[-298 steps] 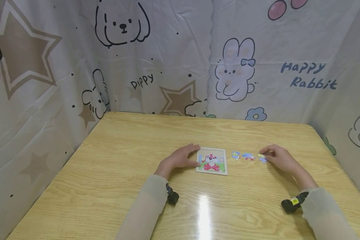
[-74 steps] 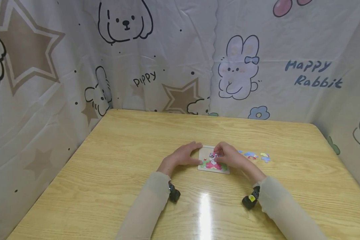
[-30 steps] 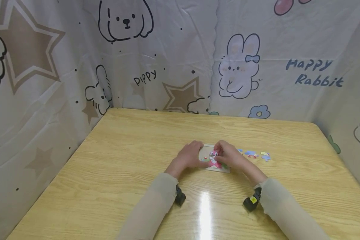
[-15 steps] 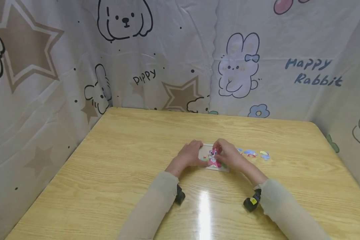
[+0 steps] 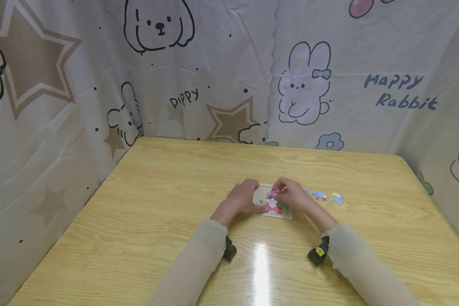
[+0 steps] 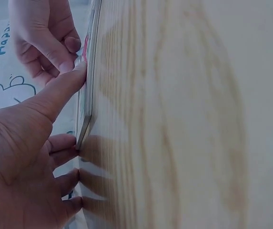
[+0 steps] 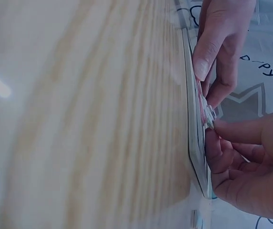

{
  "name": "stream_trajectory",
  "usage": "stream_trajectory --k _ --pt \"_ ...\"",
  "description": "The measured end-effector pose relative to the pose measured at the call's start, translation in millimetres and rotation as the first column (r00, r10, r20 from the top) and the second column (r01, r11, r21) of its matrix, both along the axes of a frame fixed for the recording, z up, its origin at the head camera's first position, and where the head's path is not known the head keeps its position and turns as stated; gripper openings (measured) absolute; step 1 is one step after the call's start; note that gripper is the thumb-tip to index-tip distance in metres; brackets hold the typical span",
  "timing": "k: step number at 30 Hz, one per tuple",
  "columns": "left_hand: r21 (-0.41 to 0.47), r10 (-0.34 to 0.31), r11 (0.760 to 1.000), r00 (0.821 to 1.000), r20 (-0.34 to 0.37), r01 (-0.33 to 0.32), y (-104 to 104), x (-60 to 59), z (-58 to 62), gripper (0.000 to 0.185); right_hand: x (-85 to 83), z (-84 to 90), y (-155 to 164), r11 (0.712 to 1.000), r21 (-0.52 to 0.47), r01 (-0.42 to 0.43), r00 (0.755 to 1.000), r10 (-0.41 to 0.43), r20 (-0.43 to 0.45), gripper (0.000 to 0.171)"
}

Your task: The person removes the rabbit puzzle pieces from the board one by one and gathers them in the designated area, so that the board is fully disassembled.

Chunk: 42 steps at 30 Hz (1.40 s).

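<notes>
A square framed jigsaw puzzle [image 5: 286, 217] with a pink-and-white cartoon animal lies on the table. My left hand [image 5: 242, 197] spans its left side, fingers by the frame's edge and thumb pressing on the picture near the bottom. In the left wrist view that thumb [image 6: 62, 88] lies straight across the board. My right hand [image 5: 293, 195] pinches a pink-and-white puzzle piece [image 5: 270, 197] over the picture's middle. Seen from the right wrist, the piece [image 7: 208, 114] stands slightly raised from the board, between both hands. The board's upper left shows bare wood colour.
To the right of the board lie loose puzzle pieces: a blue one [image 5: 306, 191] partly behind my right hand, a blue and red one [image 5: 319, 195], and a blue and yellow one [image 5: 338, 198]. A printed curtain [image 5: 229, 76] surrounds the wooden table [image 5: 176, 187].
My right hand has come from the loose pieces to the board and pinches a piece there. My left thumb has slid from the left edge onto the picture. Lately the right hand has shifted only slightly.
</notes>
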State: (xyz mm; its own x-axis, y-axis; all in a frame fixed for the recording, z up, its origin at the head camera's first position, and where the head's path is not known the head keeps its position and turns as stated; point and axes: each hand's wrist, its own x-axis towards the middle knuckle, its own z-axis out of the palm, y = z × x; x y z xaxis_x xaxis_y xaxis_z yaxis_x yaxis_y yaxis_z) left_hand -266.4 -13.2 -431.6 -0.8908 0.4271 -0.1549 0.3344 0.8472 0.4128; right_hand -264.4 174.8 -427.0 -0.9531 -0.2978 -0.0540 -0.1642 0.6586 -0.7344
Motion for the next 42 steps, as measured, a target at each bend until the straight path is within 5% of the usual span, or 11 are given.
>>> stream_trajectory --k 12,20,29,42 --pt "-0.004 0.000 1.000 1.000 0.005 0.000 0 -0.6 -0.8 0.084 4.5 -2.6 3 0.996 -0.093 0.014 0.999 -0.017 -0.031 0.015" --pt "0.016 0.013 1.000 1.000 0.016 -0.013 0 0.7 -2.1 0.084 9.6 -3.4 3 0.984 -0.150 0.091 0.996 -0.087 0.033 0.017" --pt "0.018 0.010 1.000 1.000 0.003 -0.010 0 1.0 -0.2 0.082 17.5 -4.2 3 0.979 -0.175 0.104 0.994 -0.110 -0.022 0.017" --pt "0.020 0.010 1.000 1.000 0.015 -0.010 -1 0.9 -0.1 0.082 6.9 2.4 13 0.967 -0.185 0.173 0.985 -0.168 0.041 0.023"
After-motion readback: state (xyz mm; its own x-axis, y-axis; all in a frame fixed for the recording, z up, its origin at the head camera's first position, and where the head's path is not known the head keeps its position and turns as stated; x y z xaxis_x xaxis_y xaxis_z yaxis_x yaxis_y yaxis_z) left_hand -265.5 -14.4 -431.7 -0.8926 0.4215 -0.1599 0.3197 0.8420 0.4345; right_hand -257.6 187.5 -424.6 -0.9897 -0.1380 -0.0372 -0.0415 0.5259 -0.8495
